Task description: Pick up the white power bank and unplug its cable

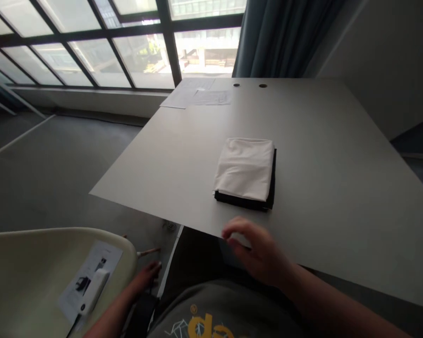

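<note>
Your right hand [257, 256] hangs over the near edge of the tabletop [331, 155], fingers loosely curled and slightly apart, gripping nothing — the fingertips sit just above the surface, and whether they touch it you cannot tell. Just beyond that hand, near the middle of the tabletop and a little toward its near edge, lies a folded white cloth [245, 168] stacked squarely on a folded black cloth [248, 202]; the black one shows only as a dark band along the near and right sides. Hand and stack are close but apart.

Your left hand [146, 274] is down beside your leg, off the tabletop, near the rim of a cream chair [28, 267] at the left. Its fingers point forward — whether they grip anything cannot be told from here. On the chair seat lies a printed sheet [100, 263] with a small white block [93, 290] on it.

At the far left corner of the tabletop lie some papers [199, 96], and beside them two round holes [249, 85] along the far edge.
</note>
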`<state>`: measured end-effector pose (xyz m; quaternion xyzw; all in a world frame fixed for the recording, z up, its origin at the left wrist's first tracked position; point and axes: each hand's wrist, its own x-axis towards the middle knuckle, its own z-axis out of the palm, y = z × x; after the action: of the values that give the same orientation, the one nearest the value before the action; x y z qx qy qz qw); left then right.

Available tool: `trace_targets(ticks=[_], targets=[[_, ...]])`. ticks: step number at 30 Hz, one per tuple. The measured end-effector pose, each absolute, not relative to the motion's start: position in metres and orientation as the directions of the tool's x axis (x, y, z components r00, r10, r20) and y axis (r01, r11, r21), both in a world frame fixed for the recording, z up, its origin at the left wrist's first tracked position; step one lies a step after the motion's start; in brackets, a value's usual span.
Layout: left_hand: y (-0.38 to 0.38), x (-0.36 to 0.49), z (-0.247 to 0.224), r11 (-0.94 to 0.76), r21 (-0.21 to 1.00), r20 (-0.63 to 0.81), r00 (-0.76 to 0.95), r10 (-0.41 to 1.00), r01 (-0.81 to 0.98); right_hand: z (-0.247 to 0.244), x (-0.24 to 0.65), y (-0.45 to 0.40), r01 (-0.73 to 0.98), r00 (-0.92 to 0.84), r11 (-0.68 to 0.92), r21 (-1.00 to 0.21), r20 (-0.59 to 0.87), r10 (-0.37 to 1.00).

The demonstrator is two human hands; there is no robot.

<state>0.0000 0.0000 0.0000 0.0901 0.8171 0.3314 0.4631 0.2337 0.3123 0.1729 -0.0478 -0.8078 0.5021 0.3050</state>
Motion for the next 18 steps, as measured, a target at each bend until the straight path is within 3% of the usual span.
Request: trace_targets(ticks=[2, 3, 6, 8, 10, 13, 15, 18], targets=[[0.001, -0.013, 0.017, 0.706, 0.671, -0.655, -0.628, 0.42, -0.228, 0.147, 0.212, 0.282, -0.192, -0.962, 0.361, -0.913, 0.248, 0.115], [0.005, -0.017, 0.029, 0.641, 0.746, -0.573, -0.664, 0.481, -0.179, 0.134, 0.202, 0.267, -0.127, -0.99, 0.31, -0.942, 0.141, 0.025], [0.021, -0.013, 0.075, 0.435, 0.898, -0.348, -0.709, 0.613, -0.065, 0.108, 0.174, 0.234, 0.11, -0.988, 0.267, -0.957, -0.134, -0.074], [0.03, 0.006, 0.105, 0.301, 0.954, -0.214, -0.717, 0.663, -0.006, 0.103, 0.161, 0.222, 0.12, -0.979, 0.301, -0.946, -0.163, -0.122], [0.034, 0.028, 0.128, 0.192, 0.976, -0.068, -0.686, 0.725, 0.106, 0.105, 0.152, 0.214, 0.039, -0.975, 0.298, -0.954, -0.102, -0.199], [0.03, 0.048, 0.143, 0.067, 0.975, 0.077, -0.605, 0.792, 0.211, 0.109, 0.151, 0.203, -0.027, -0.937, 0.208, -0.978, -0.047, -0.345], [0.022, 0.045, 0.138, 0.024, 0.983, 0.089, -0.591, 0.802, 0.181, 0.107, 0.153, 0.198, 0.02, -0.931, 0.15, -0.989, -0.073, -0.357], [-0.001, 0.019, 0.109, 0.144, 0.985, -0.071, -0.548, 0.834, 0.093, 0.098, 0.154, 0.193, 0.1, -0.958, 0.183, -0.978, -0.144, -0.248]])
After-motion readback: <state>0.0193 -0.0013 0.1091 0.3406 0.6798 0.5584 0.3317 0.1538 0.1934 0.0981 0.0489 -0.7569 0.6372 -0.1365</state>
